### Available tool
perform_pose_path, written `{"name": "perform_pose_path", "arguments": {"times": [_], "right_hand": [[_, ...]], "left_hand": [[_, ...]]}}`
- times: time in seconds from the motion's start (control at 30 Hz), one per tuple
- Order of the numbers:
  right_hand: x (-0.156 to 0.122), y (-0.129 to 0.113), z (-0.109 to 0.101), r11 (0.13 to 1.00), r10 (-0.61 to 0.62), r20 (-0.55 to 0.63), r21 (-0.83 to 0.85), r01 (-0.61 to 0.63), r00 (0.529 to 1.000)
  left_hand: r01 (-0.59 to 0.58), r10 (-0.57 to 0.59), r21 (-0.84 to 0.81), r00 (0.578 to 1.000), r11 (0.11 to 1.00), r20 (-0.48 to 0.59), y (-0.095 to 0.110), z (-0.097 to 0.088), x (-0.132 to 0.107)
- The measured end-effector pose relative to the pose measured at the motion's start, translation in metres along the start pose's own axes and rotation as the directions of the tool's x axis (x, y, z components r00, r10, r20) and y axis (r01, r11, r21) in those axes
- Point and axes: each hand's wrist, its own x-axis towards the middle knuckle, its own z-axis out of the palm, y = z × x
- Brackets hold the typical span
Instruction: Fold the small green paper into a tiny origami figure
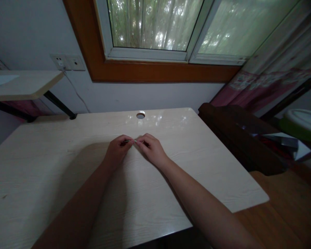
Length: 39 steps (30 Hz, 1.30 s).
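Both my hands rest on a pale wooden desk (67, 166), meeting near its middle. My left hand (118, 149) and my right hand (150, 148) each have the fingers pinched together, fingertips almost touching. Between them they hold a thin, short, greenish strip (133, 141), too small to name. Both forearms reach in from the bottom edge of the view.
A round cable hole (140, 115) sits at the desk's far edge. A dark brown chair (238, 135) stands to the right, with a green-rimmed stool (302, 124) beyond. A wall socket (67, 62) with a cable and a small shelf (20, 84) are at the left, a window (155, 27) ahead.
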Motion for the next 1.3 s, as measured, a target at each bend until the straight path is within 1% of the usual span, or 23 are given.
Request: {"name": "perform_pose_path", "arguments": {"times": [0.1, 0.23, 0.33, 0.5, 0.63, 0.73, 0.8, 0.87, 1.0, 1.1, 1.3], "right_hand": [[0.001, 0.0, -0.003, 1.0, -0.008, -0.042, -0.003, 0.008, 0.999], [0.001, 0.005, -0.006, 0.999, 0.031, -0.106, -0.005, -0.032, 0.994], [0.0, 0.007, -0.006, 0.999, 0.049, -0.117, -0.008, -0.051, 0.992], [0.0, 0.004, -0.007, 0.999, 0.036, -0.102, 0.0, -0.036, 0.994], [0.0, -0.001, -0.008, 0.998, 0.039, -0.102, 0.048, -0.034, 0.994], [0.001, -0.001, -0.008, 0.998, -0.024, -0.082, 0.057, 0.028, 0.996], [0.001, 0.0, -0.008, 0.997, -0.064, -0.057, 0.042, 0.066, 0.996], [0.002, 0.002, -0.007, 0.997, -0.078, -0.04, 0.025, 0.079, 0.996], [0.002, 0.003, -0.007, 0.997, -0.063, -0.024, 0.043, 0.064, 0.998], [0.001, 0.001, -0.007, 0.997, -0.029, -0.02, 0.065, 0.03, 0.999], [0.001, -0.001, -0.009, 0.998, 0.026, -0.037, 0.058, -0.024, 0.999]], "left_hand": [[-0.015, 0.015, -0.021, 1.0, 1.0, 0.016, 0.001, -0.001, 0.0], [0.001, 0.0, -0.074, 1.0, 0.997, 0.012, 0.001, -0.001, 0.001], [0.004, -0.003, -0.079, 1.0, 0.997, 0.002, -0.002, -0.001, 0.001], [-0.027, 0.027, -0.022, 1.0, 0.999, -0.009, -0.002, -0.002, 0.001], [-0.093, 0.093, 0.039, 0.996, 0.995, 0.009, 0.002, -0.004, 0.001], [-0.146, 0.143, 0.062, 0.989, 0.987, 0.042, 0.003, -0.004, 0.001], [-0.159, 0.155, 0.069, 0.986, 0.985, 0.053, 0.004, -0.003, 0.002], [-0.16, 0.156, 0.08, 0.986, 0.984, 0.06, 0.005, -0.003, 0.002], [-0.157, 0.151, 0.103, 0.987, 0.982, 0.062, 0.008, -0.002, 0.001], [-0.16, 0.153, 0.109, 0.986, 0.981, 0.068, 0.009, -0.002, 0.0], [-0.166, 0.158, 0.114, 0.985, 0.979, 0.075, 0.009, 0.0, 0.0]]}}
